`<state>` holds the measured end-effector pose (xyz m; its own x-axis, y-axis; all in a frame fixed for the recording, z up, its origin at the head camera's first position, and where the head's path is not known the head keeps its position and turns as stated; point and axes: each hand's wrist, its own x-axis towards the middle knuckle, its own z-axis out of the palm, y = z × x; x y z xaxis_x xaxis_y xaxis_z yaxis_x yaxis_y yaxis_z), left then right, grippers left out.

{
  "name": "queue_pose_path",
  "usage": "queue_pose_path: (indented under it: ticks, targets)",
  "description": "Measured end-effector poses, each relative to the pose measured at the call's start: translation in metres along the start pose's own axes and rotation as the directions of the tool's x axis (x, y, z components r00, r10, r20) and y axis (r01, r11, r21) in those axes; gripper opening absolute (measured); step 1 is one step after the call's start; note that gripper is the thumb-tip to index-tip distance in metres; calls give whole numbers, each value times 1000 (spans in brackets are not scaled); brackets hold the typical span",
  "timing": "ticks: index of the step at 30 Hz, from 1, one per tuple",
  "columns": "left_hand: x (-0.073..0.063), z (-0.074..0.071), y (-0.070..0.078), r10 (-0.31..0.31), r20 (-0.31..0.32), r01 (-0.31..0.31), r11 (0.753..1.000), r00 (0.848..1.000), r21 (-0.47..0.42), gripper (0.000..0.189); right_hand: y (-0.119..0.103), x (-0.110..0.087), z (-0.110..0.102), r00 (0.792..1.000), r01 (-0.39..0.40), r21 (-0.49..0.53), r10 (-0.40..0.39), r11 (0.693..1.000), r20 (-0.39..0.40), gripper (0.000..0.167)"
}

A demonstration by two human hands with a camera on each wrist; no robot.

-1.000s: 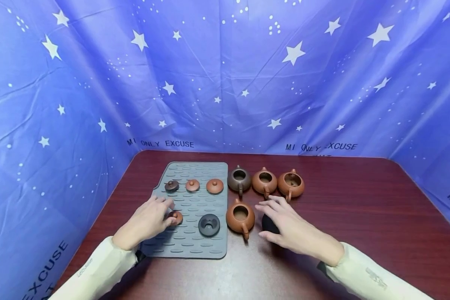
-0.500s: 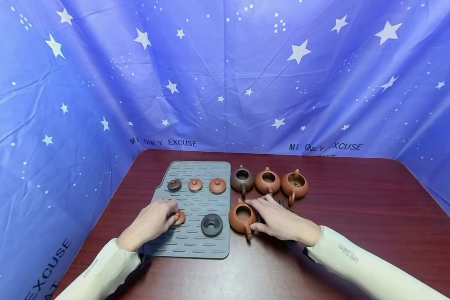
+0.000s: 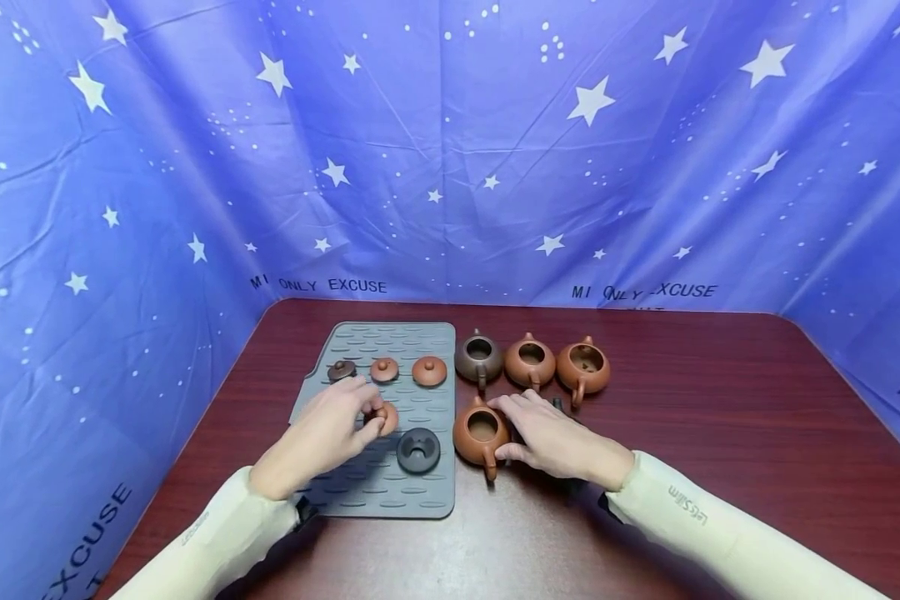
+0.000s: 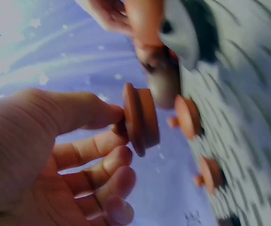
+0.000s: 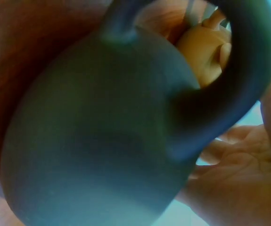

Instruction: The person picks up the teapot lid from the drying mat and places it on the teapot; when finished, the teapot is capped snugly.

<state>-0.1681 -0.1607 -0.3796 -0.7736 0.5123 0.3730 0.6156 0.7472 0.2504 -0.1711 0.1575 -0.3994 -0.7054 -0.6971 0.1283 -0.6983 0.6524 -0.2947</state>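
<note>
My left hand (image 3: 318, 437) pinches a small reddish-brown teapot lid (image 4: 143, 117) by its knob, thumb against fingertips. In the left wrist view the lid is off the grey mat, its inner rim facing away from the palm. My right hand (image 3: 555, 437) holds the side of an orange clay teapot (image 3: 465, 440), index finger near the spout and thumb by the handle. That teapot has no lid, and its round mouth faces up. A black teapot (image 5: 93, 127) stands under my right hand, mostly hidden in the head view.
On the grey ridged mat (image 3: 345, 487) lie a dark brown lid (image 3: 341, 368), two orange lids (image 3: 429, 372) and an upturned black lid (image 3: 418, 451). Behind the right hand stand a dark brown teapot (image 3: 468, 358) and two orange teapots (image 3: 521, 367), all lidless.
My left hand has picked up the lid from the mat and moved it to the right. My right hand has shifted left from over the black teapot onto the orange one.
</note>
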Motion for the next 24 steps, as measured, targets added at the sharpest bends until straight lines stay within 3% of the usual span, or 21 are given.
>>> queue_pose_path:
  ticks: [7, 12, 24]
  targets:
    - [25, 6, 25, 108, -1, -108, 992, 994, -65, 11, 1, -1, 2, 1000, -12, 22, 12, 1000, -1, 51]
    - [42, 15, 37, 156, 37, -152, 984, 987, -93, 9, 2, -1, 3, 1000, -27, 41, 27, 999, 9, 51]
    - [69, 41, 60, 258, 92, -251, 965, 962, -79, 13, 1, -1, 3, 1000, -30, 26, 30, 999, 1, 50]
